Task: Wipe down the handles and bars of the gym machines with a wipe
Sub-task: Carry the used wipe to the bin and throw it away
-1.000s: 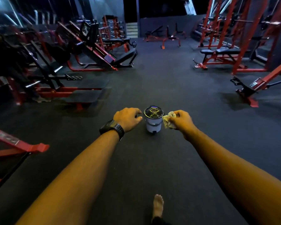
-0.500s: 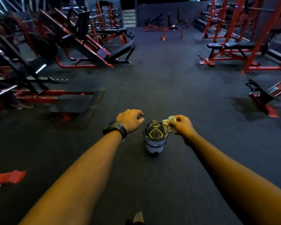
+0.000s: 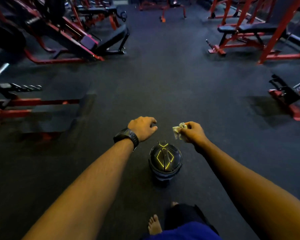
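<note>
A crumpled pale wipe (image 3: 178, 131) is pinched in my right hand (image 3: 193, 132), held out over the floor. My left hand (image 3: 143, 128), with a black watch on the wrist, hovers beside it with fingers loosely curled and nothing in it. Below and between both hands stands a small canister (image 3: 165, 161) with a black lid marked in yellow lines, on the dark rubber floor. Neither hand touches the canister. Red and black gym machines (image 3: 73, 37) stand at the left, and a red-framed bench (image 3: 246, 32) at the right.
A low red frame with a black footplate (image 3: 42, 104) lies at the left, and another red machine base (image 3: 289, 97) at the right edge. A wide strip of dark floor (image 3: 163, 75) runs ahead between them. My bare foot (image 3: 154, 224) shows at the bottom.
The view has come forward and tipped down, so the canister now sits lower and nearer me. Both hands have lifted beyond the canister; the wipe stays pinched in my right hand.
</note>
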Action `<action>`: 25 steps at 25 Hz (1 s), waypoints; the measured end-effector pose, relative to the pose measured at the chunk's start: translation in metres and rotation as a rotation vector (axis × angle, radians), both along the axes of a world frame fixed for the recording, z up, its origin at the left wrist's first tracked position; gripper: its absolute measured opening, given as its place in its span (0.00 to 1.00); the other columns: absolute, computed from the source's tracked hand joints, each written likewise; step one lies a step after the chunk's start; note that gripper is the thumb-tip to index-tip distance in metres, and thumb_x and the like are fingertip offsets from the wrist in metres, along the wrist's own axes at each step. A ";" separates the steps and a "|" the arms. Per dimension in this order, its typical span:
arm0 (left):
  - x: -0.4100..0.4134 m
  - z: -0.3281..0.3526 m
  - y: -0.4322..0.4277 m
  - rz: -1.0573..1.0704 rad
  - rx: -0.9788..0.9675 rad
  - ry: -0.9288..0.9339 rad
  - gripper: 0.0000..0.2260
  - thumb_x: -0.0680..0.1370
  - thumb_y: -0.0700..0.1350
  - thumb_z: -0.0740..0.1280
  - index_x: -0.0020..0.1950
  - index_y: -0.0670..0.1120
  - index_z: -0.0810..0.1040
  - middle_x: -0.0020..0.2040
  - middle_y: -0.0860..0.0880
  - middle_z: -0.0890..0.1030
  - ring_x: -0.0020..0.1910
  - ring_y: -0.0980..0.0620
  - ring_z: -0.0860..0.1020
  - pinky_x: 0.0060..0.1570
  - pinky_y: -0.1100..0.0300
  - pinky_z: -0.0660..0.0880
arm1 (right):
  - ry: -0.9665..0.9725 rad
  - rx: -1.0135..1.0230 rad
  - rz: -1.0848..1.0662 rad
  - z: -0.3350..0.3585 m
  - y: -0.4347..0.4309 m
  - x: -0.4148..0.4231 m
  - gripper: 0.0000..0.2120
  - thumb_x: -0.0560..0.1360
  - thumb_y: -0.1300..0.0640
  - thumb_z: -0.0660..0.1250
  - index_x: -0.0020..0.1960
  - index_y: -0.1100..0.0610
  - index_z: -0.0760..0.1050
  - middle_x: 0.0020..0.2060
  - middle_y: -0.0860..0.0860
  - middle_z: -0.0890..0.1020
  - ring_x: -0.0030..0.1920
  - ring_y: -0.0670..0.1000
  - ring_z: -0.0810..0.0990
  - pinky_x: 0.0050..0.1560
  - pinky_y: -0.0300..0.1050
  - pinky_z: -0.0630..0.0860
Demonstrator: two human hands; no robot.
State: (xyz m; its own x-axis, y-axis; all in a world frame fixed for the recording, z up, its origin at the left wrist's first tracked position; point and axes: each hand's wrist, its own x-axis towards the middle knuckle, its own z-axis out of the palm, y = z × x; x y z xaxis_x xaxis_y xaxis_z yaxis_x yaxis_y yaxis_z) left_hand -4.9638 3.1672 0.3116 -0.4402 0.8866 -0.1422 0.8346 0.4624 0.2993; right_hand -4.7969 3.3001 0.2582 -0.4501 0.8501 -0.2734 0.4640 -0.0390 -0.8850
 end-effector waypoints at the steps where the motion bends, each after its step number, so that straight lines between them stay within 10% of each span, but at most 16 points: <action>1: -0.013 -0.002 0.012 0.004 0.002 -0.006 0.16 0.81 0.54 0.61 0.67 0.52 0.74 0.60 0.50 0.81 0.57 0.49 0.78 0.54 0.53 0.76 | -0.004 -0.003 -0.001 -0.001 0.011 -0.012 0.05 0.73 0.57 0.72 0.48 0.55 0.77 0.42 0.51 0.81 0.44 0.51 0.80 0.45 0.52 0.81; 25: -0.102 -0.080 0.137 -0.011 -0.229 -0.094 0.17 0.82 0.53 0.61 0.70 0.51 0.72 0.62 0.48 0.79 0.59 0.47 0.77 0.56 0.52 0.75 | -0.163 -0.043 0.024 -0.081 0.125 -0.106 0.06 0.71 0.54 0.75 0.45 0.52 0.79 0.41 0.52 0.84 0.45 0.53 0.83 0.49 0.54 0.81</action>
State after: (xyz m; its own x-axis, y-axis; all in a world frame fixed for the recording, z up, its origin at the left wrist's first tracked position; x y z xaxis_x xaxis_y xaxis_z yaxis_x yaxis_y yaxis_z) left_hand -5.0654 3.3040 0.2318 -0.4058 0.8311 -0.3803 0.8134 0.5181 0.2644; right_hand -4.9029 3.4253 0.1774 -0.4169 0.8257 -0.3801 0.6023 -0.0623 -0.7959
